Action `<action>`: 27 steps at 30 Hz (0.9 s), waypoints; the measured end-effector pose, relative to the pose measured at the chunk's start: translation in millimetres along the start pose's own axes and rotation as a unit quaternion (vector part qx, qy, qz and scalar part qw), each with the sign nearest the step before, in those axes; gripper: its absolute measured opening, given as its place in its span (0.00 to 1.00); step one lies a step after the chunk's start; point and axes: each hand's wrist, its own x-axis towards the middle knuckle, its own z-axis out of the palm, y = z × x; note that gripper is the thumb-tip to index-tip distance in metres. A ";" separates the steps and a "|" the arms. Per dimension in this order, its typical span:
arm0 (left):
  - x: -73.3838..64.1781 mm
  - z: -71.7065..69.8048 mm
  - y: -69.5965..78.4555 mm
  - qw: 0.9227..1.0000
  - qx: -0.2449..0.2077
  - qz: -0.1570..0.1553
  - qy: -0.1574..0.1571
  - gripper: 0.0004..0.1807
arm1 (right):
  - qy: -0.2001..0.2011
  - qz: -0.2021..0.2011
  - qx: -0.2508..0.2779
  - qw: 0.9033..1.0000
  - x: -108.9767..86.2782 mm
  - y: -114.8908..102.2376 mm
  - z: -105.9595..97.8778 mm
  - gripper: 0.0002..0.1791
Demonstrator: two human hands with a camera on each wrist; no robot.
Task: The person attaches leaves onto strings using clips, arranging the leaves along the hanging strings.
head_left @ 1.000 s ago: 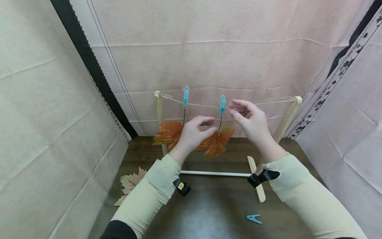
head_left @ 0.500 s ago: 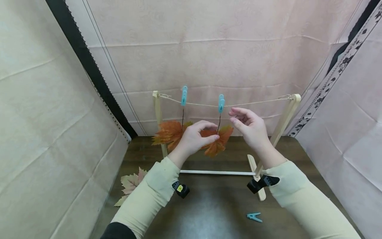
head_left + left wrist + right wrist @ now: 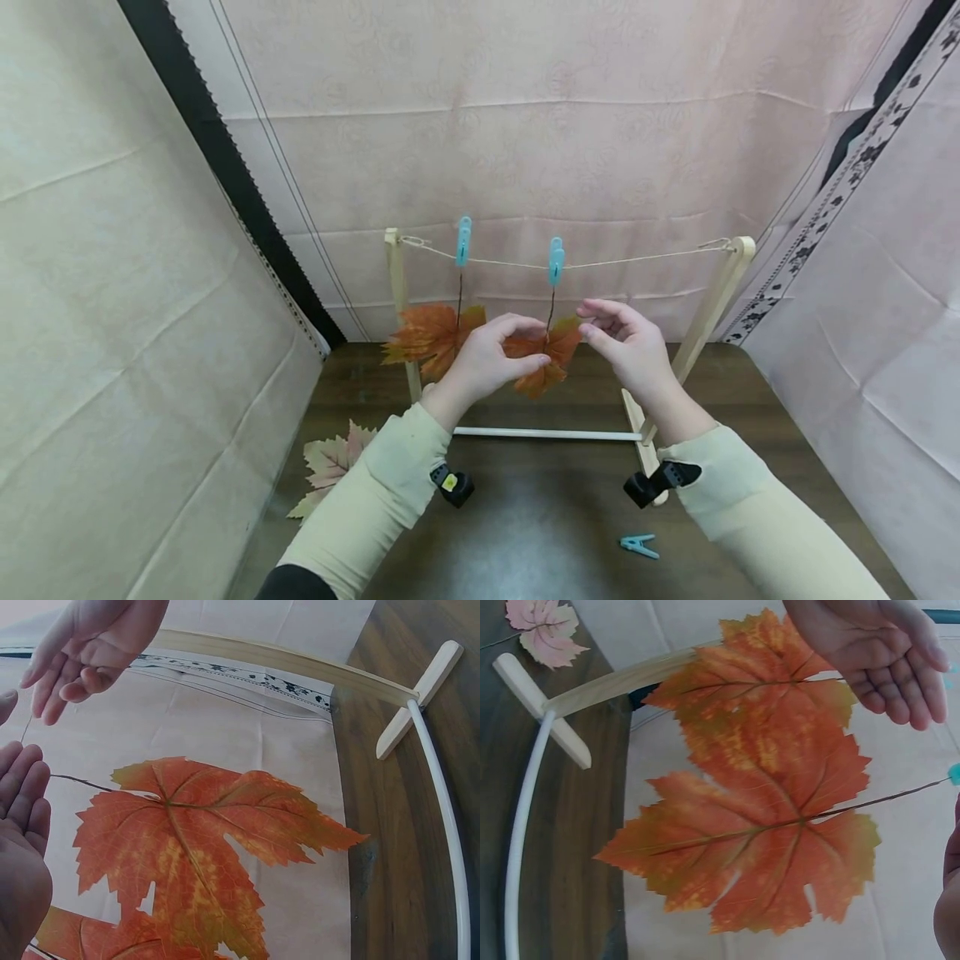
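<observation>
Lower than a second ago, the left hand (image 3: 489, 357) and the right hand (image 3: 628, 346) now frame the right orange leaf (image 3: 549, 367); the right hand has dropped farther, from the level of the clip. Both hands hold nothing: their fingers are loosely bent, each thumb apart from the fingertips. Whether any fingertip touches the leaf, I cannot tell. From between the hands, its dark stem (image 3: 551, 307) rises to a blue clothespin (image 3: 556, 261) fastened on a thin string (image 3: 637, 259).

Partly behind the left hand, the left orange leaf (image 3: 427, 337) hangs likewise from a second blue clothespin (image 3: 463, 241); in the right wrist view the two leaves overlap. Farther out, the string is tied to a left wooden post (image 3: 397, 275) and a right wooden post (image 3: 714, 304). Low down, a white rod (image 3: 540, 433) runs across to the right post, meeting it at a wooden foot (image 3: 634, 410). Each pale sleeve ends at a wrist bearing a small black camera.

On the brown table (image 3: 540, 517), a third blue clothespin (image 3: 639, 545) lies to the right, in front of the rod. To the left, a pale leaf (image 3: 326, 467) lies partly hidden by the left sleeve (image 3: 375, 500). Creased, light cloth (image 3: 562, 167) hangs behind.
</observation>
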 end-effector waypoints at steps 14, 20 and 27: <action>-12.2 4.6 -16.8 0.999 0.000 -0.035 -0.010 0.24 | -0.006 0.049 -0.013 0.999 -15.8 26.7 0.2 0.19; -17.4 6.8 -24.7 0.999 0.007 -0.030 -0.017 0.24 | -0.009 0.067 -0.037 0.997 -23.1 37.6 0.0 0.20; -27.8 12.0 -35.9 0.999 0.012 -0.049 -0.012 0.25 | -0.015 0.082 -0.032 0.996 -36.1 54.5 5.0 0.20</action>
